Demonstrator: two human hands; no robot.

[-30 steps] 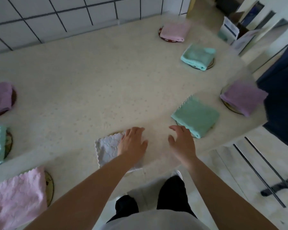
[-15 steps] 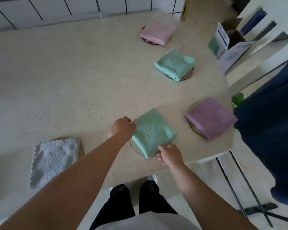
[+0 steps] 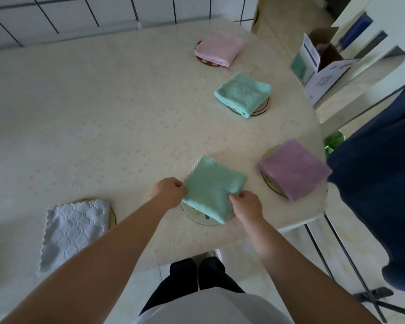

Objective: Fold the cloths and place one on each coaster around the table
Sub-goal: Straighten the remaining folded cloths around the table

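Both hands grip the same folded teal cloth (image 3: 214, 189) near the front edge of the cream table (image 3: 84, 118). The left hand (image 3: 167, 192) has its fingers curled into a loose fist and pinches the cloth's left corner, just below the scalloped white trim along that edge. The right hand (image 3: 246, 205) is also curled, its fingers and thumb pinching the cloth's lower right edge. The cloth lies over a pale round coaster (image 3: 197, 216), covering its far part, while the coaster's near rim shows below the cloth between the 2 wrists; whether the cloth rests flat on it or is slightly lifted cannot be told. To the left, well apart, a folded white cloth (image 3: 73, 232) with a quilted pattern lies on the table, its far right corner over a gold-rimmed coaster (image 3: 112, 215) that peeks out beside it. To the right, a folded purple cloth (image 3: 294, 169) sits on its own coaster (image 3: 270, 184) near the table's right edge. Farther back, a second teal cloth (image 3: 243, 94) sits on a coaster (image 3: 262, 108), and beyond it a folded pink cloth (image 3: 220, 49) covers a dark coaster (image 3: 205, 61). An open cardboard box (image 3: 323, 66) stands on the floor past the table's right side, and dark blue fabric (image 3: 379, 183) fills the right edge of the view.
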